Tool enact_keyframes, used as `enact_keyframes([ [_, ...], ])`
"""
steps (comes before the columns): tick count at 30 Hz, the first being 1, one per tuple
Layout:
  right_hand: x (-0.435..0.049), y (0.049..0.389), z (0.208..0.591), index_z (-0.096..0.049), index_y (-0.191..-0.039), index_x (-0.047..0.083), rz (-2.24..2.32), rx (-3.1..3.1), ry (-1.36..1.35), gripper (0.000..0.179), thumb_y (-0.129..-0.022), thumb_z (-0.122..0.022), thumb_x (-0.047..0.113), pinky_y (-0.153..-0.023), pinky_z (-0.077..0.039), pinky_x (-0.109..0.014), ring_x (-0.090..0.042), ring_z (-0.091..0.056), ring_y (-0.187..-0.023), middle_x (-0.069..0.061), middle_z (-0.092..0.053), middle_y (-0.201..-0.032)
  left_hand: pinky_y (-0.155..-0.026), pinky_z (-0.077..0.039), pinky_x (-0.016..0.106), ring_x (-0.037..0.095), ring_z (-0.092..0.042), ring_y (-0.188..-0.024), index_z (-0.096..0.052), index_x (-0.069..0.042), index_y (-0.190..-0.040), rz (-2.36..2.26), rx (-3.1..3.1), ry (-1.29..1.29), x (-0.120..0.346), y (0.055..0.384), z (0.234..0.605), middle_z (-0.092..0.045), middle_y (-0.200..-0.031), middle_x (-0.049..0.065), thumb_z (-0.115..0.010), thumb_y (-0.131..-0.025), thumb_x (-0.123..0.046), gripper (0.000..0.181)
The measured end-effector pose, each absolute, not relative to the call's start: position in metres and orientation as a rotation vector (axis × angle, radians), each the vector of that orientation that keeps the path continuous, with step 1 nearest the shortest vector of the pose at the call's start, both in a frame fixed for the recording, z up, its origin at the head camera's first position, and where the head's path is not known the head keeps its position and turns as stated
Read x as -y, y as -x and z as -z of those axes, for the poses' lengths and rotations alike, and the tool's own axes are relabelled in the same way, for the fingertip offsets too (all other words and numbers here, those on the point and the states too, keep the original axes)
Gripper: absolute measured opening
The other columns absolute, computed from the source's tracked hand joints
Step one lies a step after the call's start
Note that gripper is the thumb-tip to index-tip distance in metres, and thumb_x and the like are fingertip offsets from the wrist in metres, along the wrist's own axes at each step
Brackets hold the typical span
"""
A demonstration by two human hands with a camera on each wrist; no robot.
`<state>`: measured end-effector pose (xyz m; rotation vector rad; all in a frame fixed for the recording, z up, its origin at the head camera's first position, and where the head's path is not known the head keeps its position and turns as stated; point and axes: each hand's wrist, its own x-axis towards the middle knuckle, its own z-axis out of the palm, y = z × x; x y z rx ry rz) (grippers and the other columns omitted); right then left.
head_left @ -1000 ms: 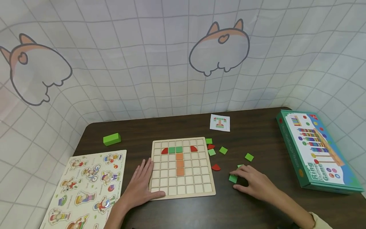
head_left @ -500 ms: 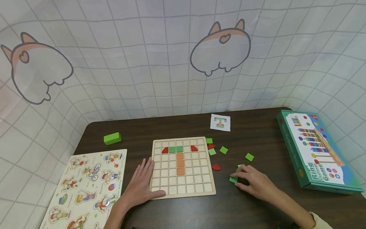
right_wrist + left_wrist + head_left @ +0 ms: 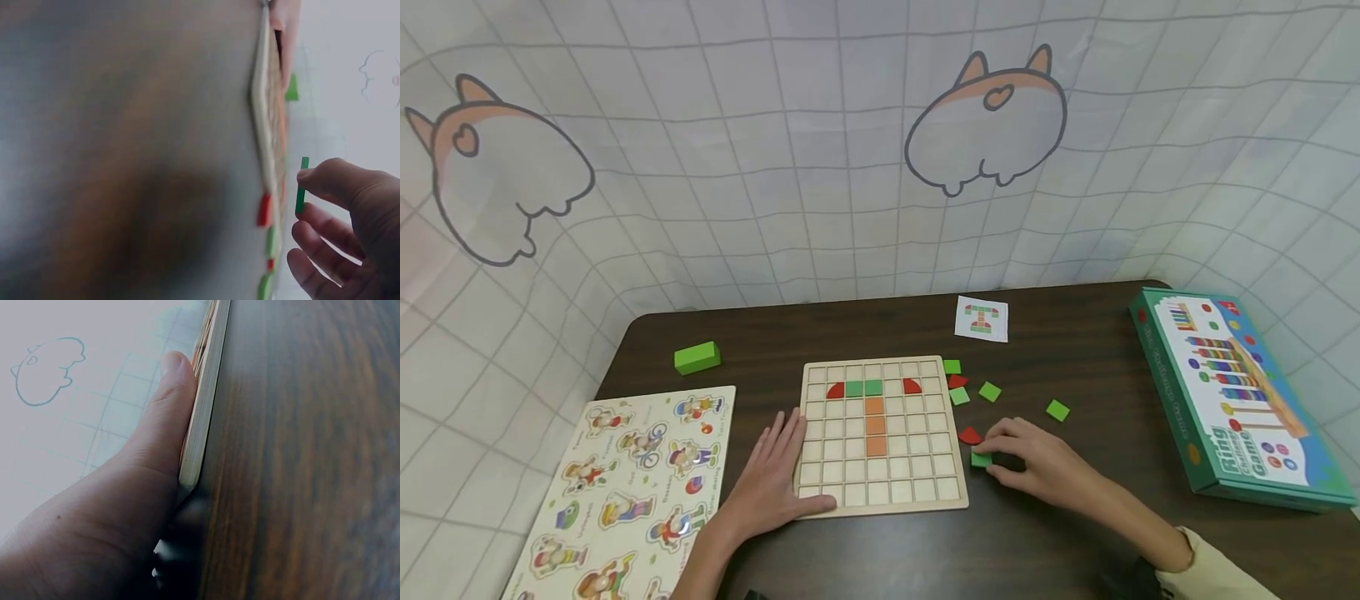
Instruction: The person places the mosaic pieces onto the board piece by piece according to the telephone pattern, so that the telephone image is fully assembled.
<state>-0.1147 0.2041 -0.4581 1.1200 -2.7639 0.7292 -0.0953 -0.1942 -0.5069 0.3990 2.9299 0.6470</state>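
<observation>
Resting on the desk (image 3: 865, 333), a gridded board (image 3: 917, 468) part-filled with tiles (image 3: 876, 426), its edge touched by the outspread left hand (image 3: 771, 475), a green square (image 3: 980, 460) pinched beside it by the right hand (image 3: 1033, 462), checked fabric (image 3: 775, 208) behind.

I get soft, even light. Left of the bare right fingers (image 3: 330, 230), the dark-brown wooden tabletop (image 3: 125, 144) smears out of focus; behind them, the white gridded fabric curtain (image 3: 337, 125) looks washed-out.

Covered, cropped
The right hand (image 3: 1033, 463) partly hides the green tile (image 3: 980, 461); by the desk's (image 3: 850, 558) left edge, we see the picture board (image 3: 651, 487) cut off.
</observation>
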Motion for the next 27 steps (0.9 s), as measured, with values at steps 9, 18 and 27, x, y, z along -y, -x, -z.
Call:
enact_keyframes([
  [9,-0.147,0.160,0.435,-0.073,-0.109,0.013,-0.683,2.753,-1.264,0.025,-0.085,-0.074,0.015,-0.075,-0.054,-0.027,-0.016,-0.059,-0.096,-0.003,-0.067,-0.108,-0.121,-0.015,0.057,0.034,-0.007,-0.153,-0.013,-0.008,-0.156,-0.645,-2.927,-0.398,0.194,0.095,0.507,-0.008,-0.165,0.008,-0.062,-0.068,-0.080,0.124],
  [18,-0.102,0.211,0.447,-0.072,-0.112,0.014,-0.510,2.785,-1.318,0.023,-0.090,-0.069,0.020,-0.075,-0.053,-0.028,-0.018,-0.059,-0.097,-0.003,-0.067,-0.111,-0.121,-0.015,0.057,0.033,-0.006,-0.153,-0.014,-0.007,-0.156,-0.661,-2.925,-0.401,0.194,0.095,0.506,-0.008,-0.165,0.008,-0.063,-0.068,-0.079,0.124],
  [27,-0.094,0.228,0.460,-0.073,-0.109,0.013,-0.484,2.828,-1.323,0.019,-0.091,-0.068,0.018,-0.074,-0.051,-0.029,-0.020,-0.058,-0.095,-0.005,-0.066,-0.111,-0.121,-0.014,0.056,0.033,-0.006,-0.153,-0.014,-0.007,-0.156,-0.670,-2.917,-0.403,0.194,0.095,0.505,-0.008,-0.165,0.008,-0.064,-0.068,-0.079,0.124],
])
